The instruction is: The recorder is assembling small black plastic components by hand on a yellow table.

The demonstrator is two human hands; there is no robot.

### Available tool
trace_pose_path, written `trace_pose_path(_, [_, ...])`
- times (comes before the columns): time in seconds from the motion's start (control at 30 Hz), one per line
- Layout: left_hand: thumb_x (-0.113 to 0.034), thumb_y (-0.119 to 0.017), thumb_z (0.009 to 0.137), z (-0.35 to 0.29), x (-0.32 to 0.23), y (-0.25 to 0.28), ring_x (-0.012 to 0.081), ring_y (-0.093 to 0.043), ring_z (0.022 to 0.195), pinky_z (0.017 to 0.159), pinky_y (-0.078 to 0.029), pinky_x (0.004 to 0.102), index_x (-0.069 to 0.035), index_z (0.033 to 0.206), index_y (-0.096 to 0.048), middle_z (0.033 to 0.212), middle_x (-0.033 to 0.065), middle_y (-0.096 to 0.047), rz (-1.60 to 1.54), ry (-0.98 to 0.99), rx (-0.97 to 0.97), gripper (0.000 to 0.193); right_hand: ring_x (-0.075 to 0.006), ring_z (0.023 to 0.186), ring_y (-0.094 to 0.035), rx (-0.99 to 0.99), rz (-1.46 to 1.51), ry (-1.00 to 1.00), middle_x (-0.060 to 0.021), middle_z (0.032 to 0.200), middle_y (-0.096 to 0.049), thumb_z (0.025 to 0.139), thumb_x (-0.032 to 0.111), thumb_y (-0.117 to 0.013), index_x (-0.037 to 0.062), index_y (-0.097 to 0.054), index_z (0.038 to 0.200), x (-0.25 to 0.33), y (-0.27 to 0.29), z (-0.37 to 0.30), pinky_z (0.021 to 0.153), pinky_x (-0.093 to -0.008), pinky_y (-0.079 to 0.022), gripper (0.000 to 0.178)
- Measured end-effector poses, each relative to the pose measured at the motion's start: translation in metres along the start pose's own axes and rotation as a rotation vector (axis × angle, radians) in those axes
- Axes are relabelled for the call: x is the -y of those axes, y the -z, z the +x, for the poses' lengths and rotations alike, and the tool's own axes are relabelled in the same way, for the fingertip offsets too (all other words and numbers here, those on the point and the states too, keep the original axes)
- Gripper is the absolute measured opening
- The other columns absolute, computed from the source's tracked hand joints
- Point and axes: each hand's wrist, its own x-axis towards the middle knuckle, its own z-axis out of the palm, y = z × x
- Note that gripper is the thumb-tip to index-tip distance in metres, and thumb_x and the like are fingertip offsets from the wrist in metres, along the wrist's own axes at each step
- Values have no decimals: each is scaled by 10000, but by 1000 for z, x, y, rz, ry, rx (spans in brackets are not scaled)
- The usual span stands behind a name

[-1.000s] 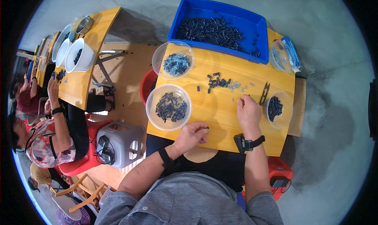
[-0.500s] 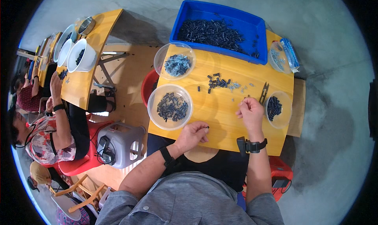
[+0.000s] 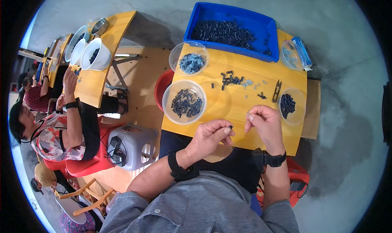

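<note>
My left hand [image 3: 210, 138], at the near edge of the yellow table, pinches a small black plastic piece [image 3: 230, 127] between thumb and fingertips. Just to its right, my right hand [image 3: 265, 125] has its thumb and forefinger pinched together; a tiny pale thing may be at the tips, too small to name. Beyond the hands lies a loose pile of black pieces [image 3: 232, 79] with small clear bits [image 3: 247, 83] beside it. A few more black pieces [image 3: 261, 96] lie near the black thread snips [image 3: 277, 91].
A clear tub of black pieces [image 3: 184, 82], a tub of bluish clear parts [image 3: 171, 60] and a smaller tub [image 3: 301, 106] flank the work area. At the back is a blue tray [image 3: 271, 33] of black pieces. Another person [image 3: 57, 131] works at the table on the left.
My left hand has moved right with the black piece, closer to my right hand. My right hand has drawn back nearer me, and black pieces show by the snips. The whole view has shifted slightly.
</note>
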Motion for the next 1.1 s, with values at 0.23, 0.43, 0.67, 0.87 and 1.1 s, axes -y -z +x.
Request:
trace_pose_path(0.23, [-106,-518,939,-19,-8,-6,92,-642,741,620,-482,196,-17,1020,-596,891,25,-656,75,-83,-3,143,-80,574,-586,226,-137,1,-21,686,-590,824,-28,-567,-29,-593,817,34,-23,-26,529,-214,-485,27])
trace_pose_path(0.43, [-75,-533,927,-24,-8,-5,80,-624,734,643,-496,205,7,1009,-607,854,23,-638,95,-120,-4,138,-59,574,-574,300,-245,-21,-9,681,-586,830,-9,-571,-22,-599,824,35,-34,-31,519,-204,-472,31])
trace_pose_path(0.67, [-57,-545,916,-26,-10,0,71,-600,705,647,-497,205,23,980,-613,823,20,-623,147,-109,-5,122,-84,561,-571,329,-290,21,-26,667,-562,802,-70,-540,-41,-586,804,37,-42,-29,503,-212,-452,55])
trace_pose_path(0.87, [-32,-558,896,-27,-13,0,69,-584,690,634,-484,206,34,954,-625,780,18,-625,229,-64,4,111,-97,534,-554,387,-544,163,-51,646,-573,751,-54,-550,-24,-595,785,40,-40,-22,483,-236,-422,64])
trace_pose_path(1.1, [-60,-593,862,-23,-11,5,85,-633,675,621,-505,226,27,926,-646,737,49,-657,258,-76,65,120,-211,533,-550,469,-679,150,-147,607,-567,697,6,-569,-16,-598,721,53,-46,-19,515,-307,-430,44])
